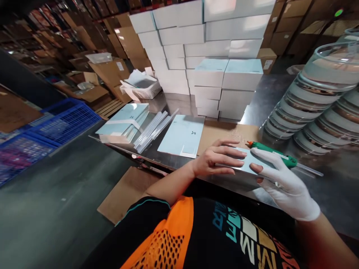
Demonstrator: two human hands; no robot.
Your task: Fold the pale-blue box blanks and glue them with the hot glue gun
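Pressing down on a pale blue flat box piece (246,162) at the near edge of the tabletop (269,93), both hands are lying on it with fingers spread. The bare left hand (217,158) is flattening its left part with the palm down and nothing gripped; the gloved right hand (283,179) is resting open on its right part, thumb hooked at the near edge. A green glue gun (276,154) is lying just beyond the right hand's fingertips, touching or nearly touching them, on a sheet of brown cardboard (224,132).

Further toward the left edge, another pale blue sheet (182,138), a bundle of clear glue sticks (153,130) and a stack of flat blue sheets (125,121) are waiting. White boxes (224,86) are stacked at the far edge, and nested clear lids (316,101) are leaning at the right.

The piece is overhanging the near edge, so uneven pressure could tip or crease it. The glue gun's nozzle is pointing close to the fingers; a careless slide could bring the glove against it.
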